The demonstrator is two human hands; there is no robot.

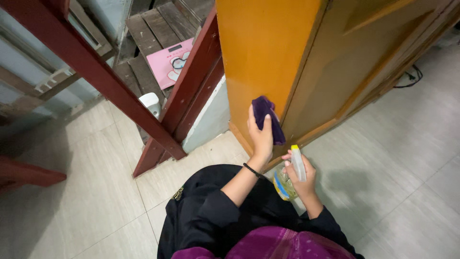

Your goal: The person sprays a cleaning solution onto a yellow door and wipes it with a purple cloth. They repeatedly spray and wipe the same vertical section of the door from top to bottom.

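Right hand: the right hand (301,173) is nearest the camera, fingers curled shut around a clear spray bottle (292,172) with a white-and-yellow trigger head, held low above the tiled floor (393,172) just beside the door's bottom corner.
Left hand: the left hand (261,135) is closed over a purple cloth (266,117), palm pressing it flat against the lower edge of the orange door (268,48).
Slip risk: the cloth sits right at the door's vertical edge; a stroke that runs past that edge would likely carry the fingers into the gap beside the adjoining panel.
Spray risk: the nozzle seems to point toward the left wrist, so a squeeze could wet the sleeve or the floor rather than the door, leaving the tiles slick.
Bottle grip: it is held one-handed and tilted; a loosened grip could drop it onto the tiles.
Farther off: a red wooden post (191,81) stands left of the door, with a pink flat scale (171,62) on wooden planks beyond.
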